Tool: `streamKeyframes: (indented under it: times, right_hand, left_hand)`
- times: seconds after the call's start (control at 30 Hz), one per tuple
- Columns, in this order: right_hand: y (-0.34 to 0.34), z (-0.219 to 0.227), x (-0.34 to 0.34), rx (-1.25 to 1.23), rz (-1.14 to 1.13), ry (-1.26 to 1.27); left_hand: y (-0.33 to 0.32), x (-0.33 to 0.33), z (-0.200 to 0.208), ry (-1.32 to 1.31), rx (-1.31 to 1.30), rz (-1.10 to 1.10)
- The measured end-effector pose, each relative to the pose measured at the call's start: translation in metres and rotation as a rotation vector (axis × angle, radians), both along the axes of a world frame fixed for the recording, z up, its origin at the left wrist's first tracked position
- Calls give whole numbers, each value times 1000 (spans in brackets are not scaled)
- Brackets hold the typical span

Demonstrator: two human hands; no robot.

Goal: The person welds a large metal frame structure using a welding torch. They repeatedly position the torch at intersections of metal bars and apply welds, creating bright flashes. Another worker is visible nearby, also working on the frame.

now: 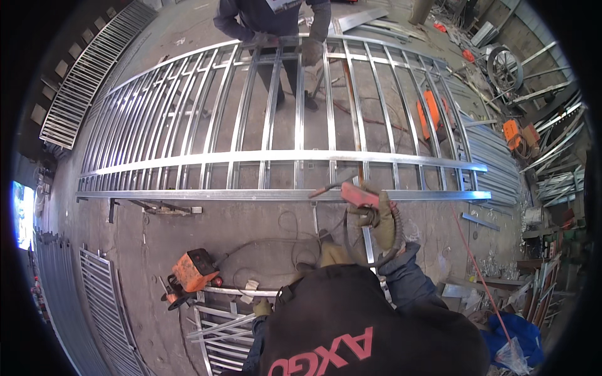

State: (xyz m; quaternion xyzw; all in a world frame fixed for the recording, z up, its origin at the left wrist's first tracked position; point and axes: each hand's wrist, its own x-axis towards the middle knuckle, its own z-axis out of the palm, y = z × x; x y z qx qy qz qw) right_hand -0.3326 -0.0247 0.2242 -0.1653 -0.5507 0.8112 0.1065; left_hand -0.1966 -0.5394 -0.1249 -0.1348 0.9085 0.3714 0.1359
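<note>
My right hand [379,224], in a worn glove, grips a welding torch [351,193] with a red handle. Its nozzle points left at the near rail of a large galvanised steel grille [282,156] that lies flat in front of me. A black hose loops from the torch down past my sleeve. My left hand [262,307], also gloved, hangs low beside my dark sweater, above a smaller grille [216,326] on the floor; its fingers are too small to read. Across the grille another person holds the far rail with gloved hands [311,51].
An orange power tool [193,269] with cables lies on the concrete floor at my left. Finished grilles [88,69] lean at the upper left and lower left. Orange machines [433,113], steel bars and scrap crowd the right side. A blue bag [511,335] sits at the lower right.
</note>
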Motion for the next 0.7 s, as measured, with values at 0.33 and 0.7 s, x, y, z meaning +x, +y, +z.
streamKeyframes:
  times: [0.33,0.7]
  right_hand:
    - [51,-40,-54,-158,6,-39]
    - [74,-78,-105,-338,62,-195]
  left_hand:
    - [48,-68,44,-290,111,220]
    - [157,-105,122,-297,202,507]
